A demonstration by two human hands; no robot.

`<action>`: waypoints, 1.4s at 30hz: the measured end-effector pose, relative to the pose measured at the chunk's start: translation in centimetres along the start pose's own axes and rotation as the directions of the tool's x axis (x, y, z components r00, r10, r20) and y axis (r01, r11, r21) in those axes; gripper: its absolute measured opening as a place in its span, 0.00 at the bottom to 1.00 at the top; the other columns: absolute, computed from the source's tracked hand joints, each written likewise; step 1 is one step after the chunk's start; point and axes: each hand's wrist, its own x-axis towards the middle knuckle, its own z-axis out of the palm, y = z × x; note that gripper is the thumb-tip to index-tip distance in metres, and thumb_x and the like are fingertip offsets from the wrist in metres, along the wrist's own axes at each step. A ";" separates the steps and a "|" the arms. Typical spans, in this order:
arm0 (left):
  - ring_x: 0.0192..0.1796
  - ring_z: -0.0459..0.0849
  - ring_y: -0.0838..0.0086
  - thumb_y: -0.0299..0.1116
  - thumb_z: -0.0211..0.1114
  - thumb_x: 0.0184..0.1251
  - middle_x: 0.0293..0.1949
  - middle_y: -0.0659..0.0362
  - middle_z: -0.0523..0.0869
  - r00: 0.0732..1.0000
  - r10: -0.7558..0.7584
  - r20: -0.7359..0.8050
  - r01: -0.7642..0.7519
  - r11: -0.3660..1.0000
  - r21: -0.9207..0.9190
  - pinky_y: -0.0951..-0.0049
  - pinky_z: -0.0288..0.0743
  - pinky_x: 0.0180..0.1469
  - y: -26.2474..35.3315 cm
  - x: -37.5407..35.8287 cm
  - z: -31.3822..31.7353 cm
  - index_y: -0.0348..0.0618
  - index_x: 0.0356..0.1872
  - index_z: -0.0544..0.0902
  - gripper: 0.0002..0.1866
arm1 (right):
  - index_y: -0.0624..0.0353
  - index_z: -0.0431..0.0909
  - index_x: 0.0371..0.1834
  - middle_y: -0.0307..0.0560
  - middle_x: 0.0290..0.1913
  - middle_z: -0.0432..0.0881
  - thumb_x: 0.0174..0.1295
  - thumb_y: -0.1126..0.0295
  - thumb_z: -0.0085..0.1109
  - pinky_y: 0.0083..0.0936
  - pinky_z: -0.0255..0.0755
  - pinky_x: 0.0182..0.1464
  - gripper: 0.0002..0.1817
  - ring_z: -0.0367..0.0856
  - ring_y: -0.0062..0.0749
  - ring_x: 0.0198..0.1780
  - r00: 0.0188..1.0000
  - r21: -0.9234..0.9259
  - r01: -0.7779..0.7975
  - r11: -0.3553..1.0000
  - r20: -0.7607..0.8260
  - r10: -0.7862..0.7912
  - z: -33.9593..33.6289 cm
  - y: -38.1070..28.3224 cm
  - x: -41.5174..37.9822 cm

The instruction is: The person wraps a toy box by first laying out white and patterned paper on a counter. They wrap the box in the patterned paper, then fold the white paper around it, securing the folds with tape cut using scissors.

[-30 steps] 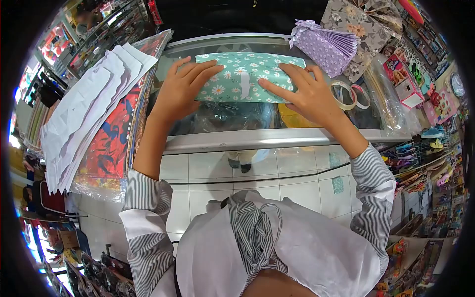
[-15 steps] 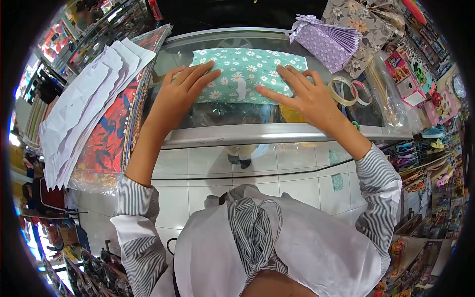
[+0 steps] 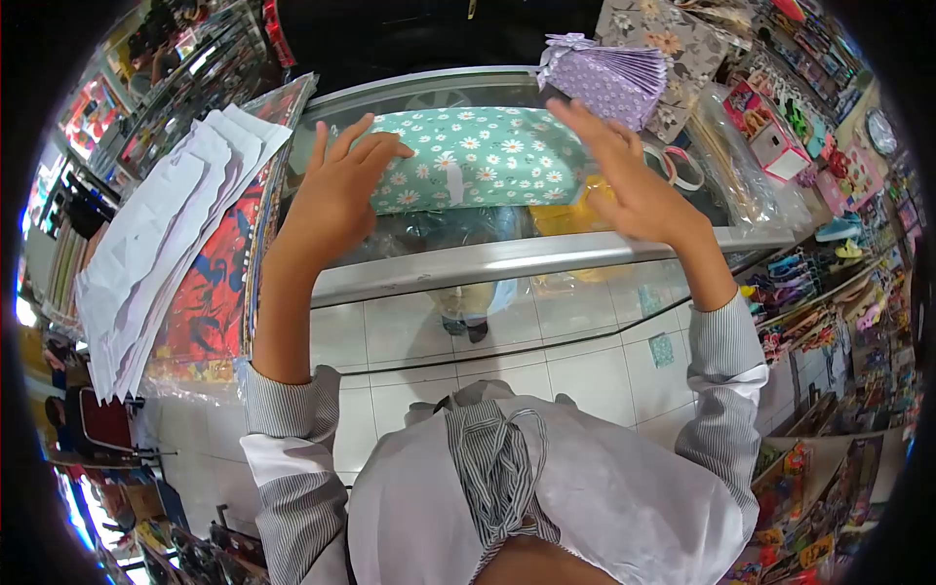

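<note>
Green daisy-patterned paper [image 3: 487, 156] lies across the glass counter, with a pale glare patch near its middle. My left hand [image 3: 341, 195] is at the paper's left end, fingers apart, a fingertip on the paper. Over the right end is my right hand [image 3: 634, 180], its fingers spread and slightly blurred; whether it touches the paper I cannot tell. Neither hand grips anything. Just behind my right hand stands a purple flowered, pleated paper item [image 3: 604, 83].
White paper sheets [image 3: 156, 244] lie on plastic-wrapped red patterned sheets [image 3: 210, 302] at the left. Tape rolls [image 3: 687, 171], a grey floral wrapped item [image 3: 663, 44] and a pink box [image 3: 770, 136] are at the right. The counter's metal edge [image 3: 487, 268] runs in front.
My right hand has shifted right and its fingers have lifted toward the paper's right end. My left hand has moved slightly left. The paper now looks curved, and the view has shifted.
</note>
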 end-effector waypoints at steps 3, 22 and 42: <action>0.72 0.58 0.53 0.08 0.47 0.35 0.59 0.57 0.73 0.998 -0.034 -0.049 0.032 0.999 -0.026 0.40 0.39 0.72 0.2 0.7 0.7 0.49 0.51 0.73 0.35 | 0.55 0.55 0.71 0.52 0.70 0.61 0.53 0.77 0.45 0.43 0.40 0.72 0.36 0.52 0.45 0.74 0.980 0.053 -0.105 0.993 -0.165 0.112 -1.0 1.9 -2.1; 0.67 0.65 0.48 0.20 0.54 0.51 0.54 0.49 0.78 0.874 -0.158 -0.460 -0.025 0.929 -0.368 0.44 0.39 0.72 14.0 -2.8 5.6 0.41 0.42 0.77 0.15 | 0.53 0.74 0.44 0.40 0.51 0.76 0.61 0.73 0.56 0.41 0.49 0.62 0.08 0.69 0.36 0.60 0.943 -0.174 -0.309 0.935 -0.186 0.277 -0.7 7.7 -10.2; 0.71 0.61 0.55 0.31 0.71 0.54 0.59 0.55 0.75 0.773 -0.535 -0.341 -0.038 0.498 -0.866 0.56 0.53 0.69 30.0 5.9 10.4 0.46 0.40 0.84 0.12 | 0.55 0.75 0.41 0.40 0.41 0.79 0.50 0.82 0.61 0.30 0.51 0.57 0.15 0.76 0.32 0.47 0.940 0.398 -0.036 0.917 -0.298 0.166 -3.6 3.1 -20.5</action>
